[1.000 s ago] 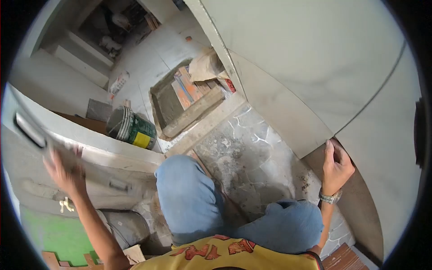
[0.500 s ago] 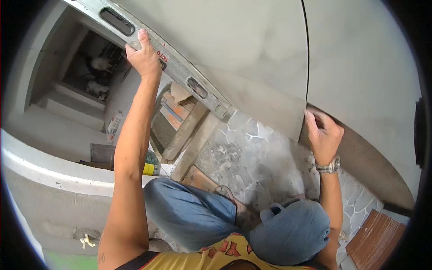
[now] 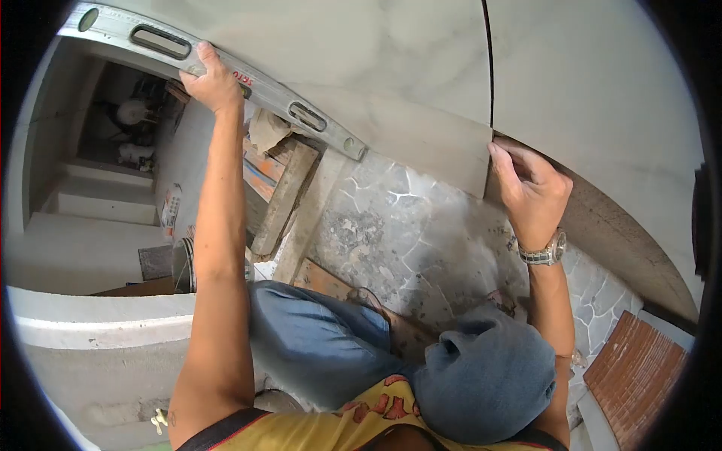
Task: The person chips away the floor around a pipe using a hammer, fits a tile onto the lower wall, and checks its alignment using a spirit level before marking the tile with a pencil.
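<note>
My left hand (image 3: 215, 84) is closed around a long aluminium spirit level (image 3: 271, 96) with red lettering. The level slants down to the right along the lower left edge of a pale marbled wall tile (image 3: 398, 68). My right hand (image 3: 535, 184), with a metal watch on the wrist, is curled beside the tile's lower right corner. Its thumb and fingertips pinch close together at the dark joint between this tile and the neighbouring tile (image 3: 587, 90). Anything small between those fingertips is hidden. Below the neighbouring tile shows a bare brown strip of wall (image 3: 617, 233).
Wooden pieces (image 3: 286, 199) stand under the level. Grey crazy-patterned flooring (image 3: 406, 195) with debris lies below the tiles. A reddish-brown ribbed panel (image 3: 635, 376) rests at lower right. A white ledge (image 3: 105, 323), a bucket (image 3: 183, 263) and a tap (image 3: 159, 421) are at left.
The view has shifted, so the tiles and level sit higher and farther left. The level lies at a flatter slant in view. Both hands keep their places on the level and at the joint.
</note>
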`<state>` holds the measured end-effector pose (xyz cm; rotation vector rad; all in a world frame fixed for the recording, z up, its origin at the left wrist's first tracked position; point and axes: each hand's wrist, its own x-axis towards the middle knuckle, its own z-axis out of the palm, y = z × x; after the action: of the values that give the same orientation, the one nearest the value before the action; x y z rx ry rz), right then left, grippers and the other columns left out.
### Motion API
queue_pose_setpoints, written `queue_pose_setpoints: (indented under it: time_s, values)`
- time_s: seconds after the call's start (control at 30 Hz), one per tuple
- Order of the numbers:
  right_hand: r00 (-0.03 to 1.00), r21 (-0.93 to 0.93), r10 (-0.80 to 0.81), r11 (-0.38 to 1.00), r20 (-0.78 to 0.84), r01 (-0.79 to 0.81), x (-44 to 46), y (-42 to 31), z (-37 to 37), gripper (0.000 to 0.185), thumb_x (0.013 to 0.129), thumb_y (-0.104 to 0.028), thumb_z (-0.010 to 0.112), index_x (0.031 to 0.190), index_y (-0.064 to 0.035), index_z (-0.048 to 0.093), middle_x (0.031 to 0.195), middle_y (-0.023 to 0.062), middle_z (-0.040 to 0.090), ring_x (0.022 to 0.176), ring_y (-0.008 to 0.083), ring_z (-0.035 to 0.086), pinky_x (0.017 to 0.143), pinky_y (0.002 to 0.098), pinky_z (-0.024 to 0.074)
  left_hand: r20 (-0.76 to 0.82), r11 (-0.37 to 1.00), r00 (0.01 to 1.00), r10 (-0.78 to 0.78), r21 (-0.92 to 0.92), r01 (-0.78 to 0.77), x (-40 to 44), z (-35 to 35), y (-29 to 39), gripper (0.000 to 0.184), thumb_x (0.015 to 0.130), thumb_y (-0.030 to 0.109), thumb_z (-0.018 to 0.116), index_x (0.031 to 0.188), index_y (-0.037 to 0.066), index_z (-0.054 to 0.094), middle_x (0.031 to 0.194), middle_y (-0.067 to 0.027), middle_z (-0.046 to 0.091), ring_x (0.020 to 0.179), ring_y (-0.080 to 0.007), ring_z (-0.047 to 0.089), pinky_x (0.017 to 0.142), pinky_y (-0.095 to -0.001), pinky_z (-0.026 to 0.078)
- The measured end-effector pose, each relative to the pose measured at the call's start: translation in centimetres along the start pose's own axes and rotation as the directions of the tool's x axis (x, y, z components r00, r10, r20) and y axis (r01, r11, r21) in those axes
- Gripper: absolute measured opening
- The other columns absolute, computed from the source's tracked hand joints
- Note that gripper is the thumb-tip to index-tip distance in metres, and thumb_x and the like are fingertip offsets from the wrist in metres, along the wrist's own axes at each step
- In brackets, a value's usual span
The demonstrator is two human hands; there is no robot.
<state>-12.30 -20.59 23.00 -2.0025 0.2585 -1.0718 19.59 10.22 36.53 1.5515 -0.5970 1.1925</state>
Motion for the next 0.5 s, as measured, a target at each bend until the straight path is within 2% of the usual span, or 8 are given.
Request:
queue_pose_setpoints:
  time_s: [0.03, 0.13, 0.2, 0.3, 0.4, 0.43, 0.5]
  values:
    - [1.000, 0.008, -0.002, 1.000, -0.009, 0.002, -0.1, 0.1, 0.1, 0.009, 0.084, -0.012, 0.078, 0.090, -0.0061, 0.077, 0.073, 0.0104, 0.073, 0.062, 0.0187, 0.072, 0.060, 0.0261, 0.0546, -0.006, 0.997, 1.000, 0.007, 0.072, -0.006, -0.2, 0.0, 0.6, 0.039, 0.097, 0.026, 0.069, 0.115, -0.007, 0.057, 0.103, -0.0126, 0.068, 0.091, -0.0202, 0.064, 0.082, -0.0342, 0.052]
    - [0.999, 0.022, -0.027, 0.999, -0.038, 0.028, -0.2, 0.4, 0.4, 0.009, 0.083, -0.012, 0.079, 0.090, -0.0072, 0.077, 0.073, 0.0103, 0.073, 0.062, 0.0187, 0.071, 0.059, 0.0261, 0.0539, -0.023, 0.990, 1.000, 0.001, 0.140, 0.003, -0.1, -0.2, 0.2, 0.040, 0.096, 0.026, 0.070, 0.114, -0.007, 0.057, 0.103, -0.0136, 0.068, 0.090, -0.0213, 0.064, 0.082, -0.0352, 0.052]
    - [0.995, 0.023, -0.075, 0.997, -0.064, 0.077, -0.2, 0.7, 0.5, 0.009, 0.083, -0.011, 0.079, 0.090, -0.0079, 0.077, 0.073, 0.0104, 0.072, 0.060, 0.0185, 0.071, 0.058, 0.0263, 0.0532, -0.023, 0.990, 1.000, 0.009, 0.142, -0.006, -0.1, -0.2, 0.2, 0.044, 0.095, 0.028, 0.071, 0.113, -0.009, 0.057, 0.103, -0.0147, 0.069, 0.089, -0.0222, 0.064, 0.081, -0.0357, 0.052]
    - [0.998, 0.030, -0.042, 0.999, -0.050, 0.044, -0.4, 0.7, 0.5, 0.009, 0.083, -0.011, 0.080, 0.091, -0.0085, 0.078, 0.073, 0.0102, 0.072, 0.058, 0.0178, 0.069, 0.057, 0.0268, 0.0521, -0.038, 0.992, 0.999, -0.013, 0.123, 0.018, 0.1, -0.3, -0.4, 0.046, 0.095, 0.029, 0.072, 0.112, -0.011, 0.056, 0.103, -0.0157, 0.069, 0.089, -0.0232, 0.065, 0.081, -0.0365, 0.052]
    - [0.999, 0.044, -0.040, 0.998, -0.030, 0.041, -0.4, 0.8, 0.3, 0.008, 0.083, -0.010, 0.079, 0.090, -0.0082, 0.078, 0.072, 0.0097, 0.071, 0.056, 0.0173, 0.066, 0.055, 0.0272, 0.0512, -0.027, 0.996, 0.998, 0.052, 0.072, -0.050, 0.0, -0.1, -1.0, 0.046, 0.095, 0.030, 0.071, 0.111, -0.011, 0.057, 0.103, -0.0159, 0.068, 0.089, -0.0240, 0.065, 0.081, -0.0372, 0.052]
    - [0.999, 0.022, -0.044, 0.999, -0.016, 0.044, -0.5, 0.7, 0.1, 0.009, 0.083, -0.009, 0.078, 0.092, -0.0077, 0.078, 0.073, 0.0099, 0.072, 0.058, 0.0177, 0.067, 0.057, 0.0273, 0.0516, -0.011, 0.990, 0.999, 0.030, 0.136, -0.028, -0.1, -0.4, -1.0, 0.043, 0.097, 0.026, 0.068, 0.115, -0.011, 0.056, 0.110, -0.0174, 0.067, 0.093, -0.0241, 0.065, 0.081, -0.0364, 0.054]
    - [0.998, -0.005, -0.064, 0.998, 0.006, 0.064, -0.6, 0.6, -0.1, 0.011, 0.083, -0.006, 0.077, 0.094, -0.0068, 0.077, 0.075, 0.0103, 0.072, 0.060, 0.0185, 0.067, 0.059, 0.0276, 0.0525, -0.018, 0.979, 0.999, 0.026, 0.202, -0.022, -0.1, -0.6, -1.2, 0.043, 0.097, 0.027, 0.068, 0.114, -0.011, 0.056, 0.109, -0.0178, 0.068, 0.093, -0.0243, 0.065, 0.081, -0.0365, 0.053]
